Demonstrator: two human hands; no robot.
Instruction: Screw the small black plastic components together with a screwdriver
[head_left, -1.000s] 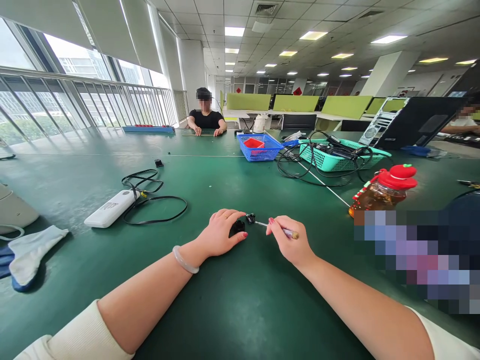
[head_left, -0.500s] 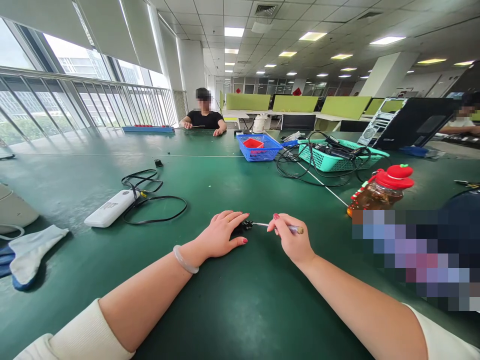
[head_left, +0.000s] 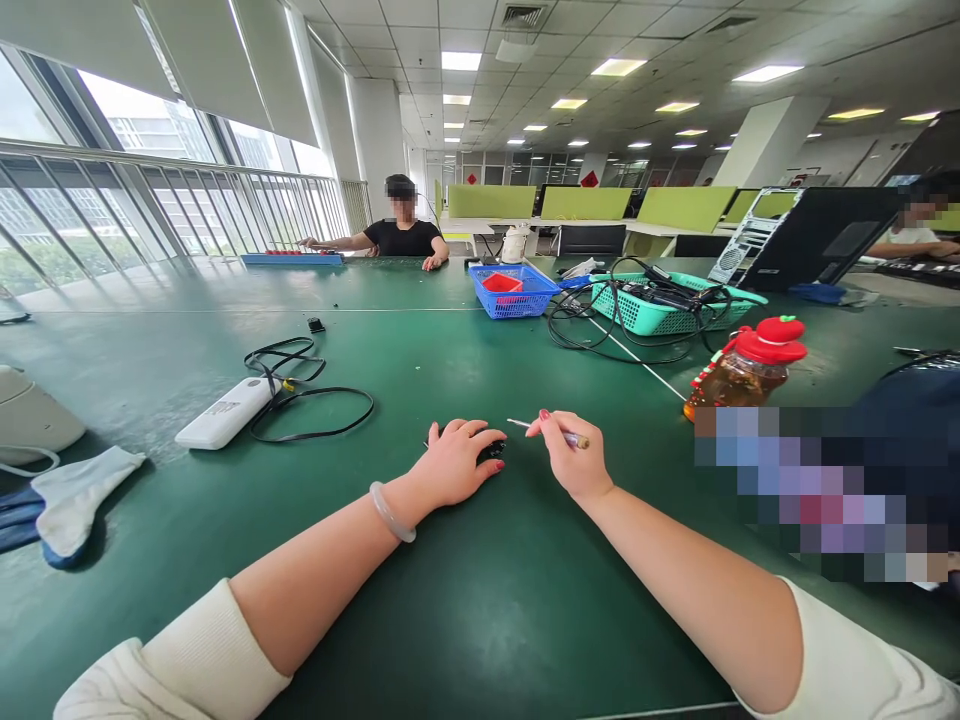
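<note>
My left hand [head_left: 454,465], with a pale bangle at its wrist, lies over a small black object [head_left: 493,450] on the green table. Its fingers curl round the object and cover most of it, so its kind cannot be made out. In a pinch between thumb and fingers, my right hand [head_left: 581,455] has a small screwdriver [head_left: 576,439] with a thin metal shaft and a pale handle. The shaft points left, and its tip sits just above and to the right of the black object, apart from it.
On the left are a white power bank [head_left: 225,415], a black cable [head_left: 311,393] and a glove [head_left: 94,495]. A blue basket [head_left: 514,303], a teal basket of cables [head_left: 645,318] and a red-lidded bottle [head_left: 739,380] stand to the right. A person [head_left: 405,235] sits across the table.
The screwdriver tip has come away from the black object, up and slightly right. My left fingers have curled further round the object. The person opposite has stretched an arm toward the blue tray.
</note>
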